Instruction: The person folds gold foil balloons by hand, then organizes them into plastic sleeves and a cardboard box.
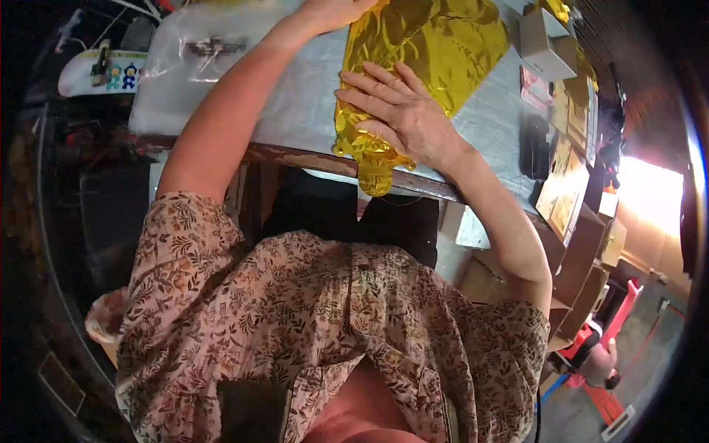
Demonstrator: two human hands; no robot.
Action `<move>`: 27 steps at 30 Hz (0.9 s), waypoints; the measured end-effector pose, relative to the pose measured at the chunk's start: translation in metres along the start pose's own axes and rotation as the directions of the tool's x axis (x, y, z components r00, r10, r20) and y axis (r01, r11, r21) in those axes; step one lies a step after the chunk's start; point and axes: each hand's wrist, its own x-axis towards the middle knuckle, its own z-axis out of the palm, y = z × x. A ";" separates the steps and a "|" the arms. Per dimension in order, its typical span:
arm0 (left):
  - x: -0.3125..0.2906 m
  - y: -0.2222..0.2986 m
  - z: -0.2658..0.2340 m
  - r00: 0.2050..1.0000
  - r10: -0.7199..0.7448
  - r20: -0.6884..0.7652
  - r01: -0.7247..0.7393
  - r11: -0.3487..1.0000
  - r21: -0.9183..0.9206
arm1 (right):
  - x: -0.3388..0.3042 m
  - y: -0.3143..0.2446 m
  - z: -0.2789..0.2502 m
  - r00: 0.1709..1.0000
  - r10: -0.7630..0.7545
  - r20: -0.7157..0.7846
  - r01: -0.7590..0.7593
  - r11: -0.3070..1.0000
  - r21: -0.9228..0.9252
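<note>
A flat, shiny gold foil balloon [461, 63] lies creased on the table, and its narrow rounded tab [375, 177] hangs over the near edge. My right hand [410, 122] rests palm down across the near part of the foil, fingers stretched and spread. Farther away, my left hand [336, 13] reaches to the foil's far left side. The upper picture edge cuts off part of that hand, so its grip on the foil does not show.
Clear plastic [177, 81] covers the left of the table [295, 103]. An open small carton [546, 44], a black object [535, 148] and cardboard boxes [580, 244] line the right. Beyond them, at lower right, is another person in red [591, 351].
</note>
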 end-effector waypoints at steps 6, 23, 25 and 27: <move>0.029 0.018 0.006 0.975 0.214 0.060 -0.222 0.932 0.287 | -0.004 0.003 0.002 1.000 -0.007 -0.009 0.007 1.000 -0.023; 0.031 -0.006 0.051 0.965 0.259 0.053 -0.264 0.949 0.171 | 0.000 -0.002 0.000 1.000 0.019 0.002 -0.019 0.999 0.043; 0.030 -0.005 0.053 0.989 0.045 0.137 -0.071 0.980 0.188 | -0.001 -0.001 0.002 1.000 0.022 0.005 -0.022 0.999 0.046; 0.029 0.001 0.054 0.921 0.382 -0.072 -0.369 0.917 0.152 | -0.003 -0.001 0.002 1.000 0.029 -0.001 -0.029 0.999 0.041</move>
